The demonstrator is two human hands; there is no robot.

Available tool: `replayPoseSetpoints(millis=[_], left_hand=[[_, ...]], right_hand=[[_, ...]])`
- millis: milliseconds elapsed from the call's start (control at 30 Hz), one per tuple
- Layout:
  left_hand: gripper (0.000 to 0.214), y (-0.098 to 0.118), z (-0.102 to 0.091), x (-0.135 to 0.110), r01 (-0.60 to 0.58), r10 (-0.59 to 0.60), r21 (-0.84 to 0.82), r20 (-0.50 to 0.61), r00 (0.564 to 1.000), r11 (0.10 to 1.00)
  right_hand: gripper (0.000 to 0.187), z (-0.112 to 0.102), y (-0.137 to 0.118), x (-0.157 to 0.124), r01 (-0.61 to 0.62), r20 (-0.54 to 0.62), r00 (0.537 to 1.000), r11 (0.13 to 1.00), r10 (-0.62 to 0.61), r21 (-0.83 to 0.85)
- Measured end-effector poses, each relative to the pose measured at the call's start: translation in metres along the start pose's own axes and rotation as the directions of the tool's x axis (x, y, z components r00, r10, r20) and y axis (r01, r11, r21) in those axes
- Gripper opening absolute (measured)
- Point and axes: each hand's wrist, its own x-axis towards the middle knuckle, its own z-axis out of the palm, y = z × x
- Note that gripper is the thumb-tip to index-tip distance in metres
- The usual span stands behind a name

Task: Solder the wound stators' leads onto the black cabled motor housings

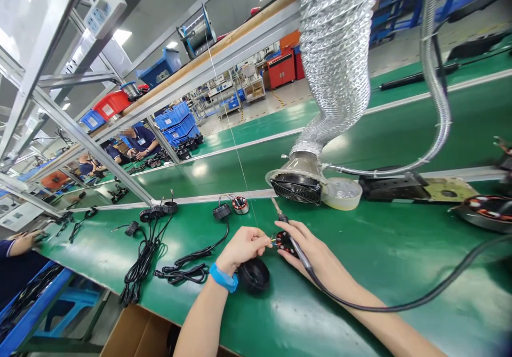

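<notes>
My left hand (242, 248), with a blue wristband (223, 277), pinches thin coloured wires (273, 241) between thumb and fingertips. My right hand (320, 253) is closed on a soldering iron (301, 254), whose tip points up and away near the extractor hood. The same hand's fingers also steady a small motor stator (282, 240) with dark windings, partly hidden, right beside the left fingertips. Under my left wrist lies a round black housing (255, 276). A fine strand of solder wire (241, 162) hangs from the shelf spool toward my hands.
A fume extractor hood (296, 184) on a silver duct stands beyond my hands, a round dish (342, 193) beside it. Another stator (240, 204) and black cables (146, 264) lie leftward on the green bench. A cardboard box (138, 333) is below the edge. Co-workers sit far left.
</notes>
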Motion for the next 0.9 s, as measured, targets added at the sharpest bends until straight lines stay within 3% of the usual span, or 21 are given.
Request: replayPoseSetpoints(millis=[133,400,600,900], left_hand=[[0.051,0.001,-0.008,-0.003,0.010,-0.011,0.031,0.024,1.000,0.999],[0.055,0.006,-0.020,-0.011,0.055,-0.053,-0.059,0.041,0.998,0.997],[0.053,0.006,-0.010,0.000,0.074,-0.074,-0.019,-0.016,0.997,0.997],[0.054,0.017,-0.011,-0.001,0.081,-0.085,0.110,0.037,0.996,0.991]], right_hand=[[0.048,-0.005,0.005,0.004,0.030,0.060,0.998,0.998,-0.034,0.063],[0.047,-0.008,0.005,0.004,0.006,0.074,0.997,0.995,-0.014,0.104],[0.048,-0.008,0.004,0.005,-0.002,0.102,0.995,0.990,-0.012,0.140],[0.052,-0.001,0.009,0.004,-0.005,0.070,0.998,0.992,-0.004,0.130]])
